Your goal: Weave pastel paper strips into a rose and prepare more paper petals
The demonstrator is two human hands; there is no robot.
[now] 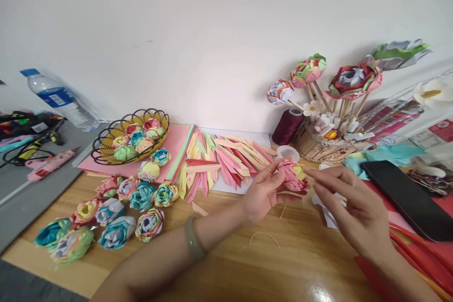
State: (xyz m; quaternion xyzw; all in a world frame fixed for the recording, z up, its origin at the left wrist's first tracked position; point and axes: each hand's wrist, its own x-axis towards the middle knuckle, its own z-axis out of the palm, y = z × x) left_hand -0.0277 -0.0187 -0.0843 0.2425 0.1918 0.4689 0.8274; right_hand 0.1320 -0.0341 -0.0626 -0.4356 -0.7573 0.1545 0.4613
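A pink paper flower with a yellow part (pixel 292 176) is held in the fingers of my left hand (pixel 264 189), above the wooden table. My right hand (pixel 350 207) is just to the right of the flower, its index finger pointing at the yellow part, with the fingers apart and nothing visible between them. Whether a fingertip touches the paper is hard to tell. Beneath the flower a thin thread (pixel 264 234) lies on the table. Behind my left hand is a pile of folded paper strips (pixel 221 160) in pink, red, yellow and green.
Several paper flowers (pixel 142 196) lie at the left, by a black-rimmed basket (pixel 102 144). A bottle (pixel 60 99) and pink glue gun (pixel 53 164) are farther left. A thread spool (pixel 287 127), a wooden pot of flowers (pixel 318 146) and a phone (pixel 410 200) are at the right.
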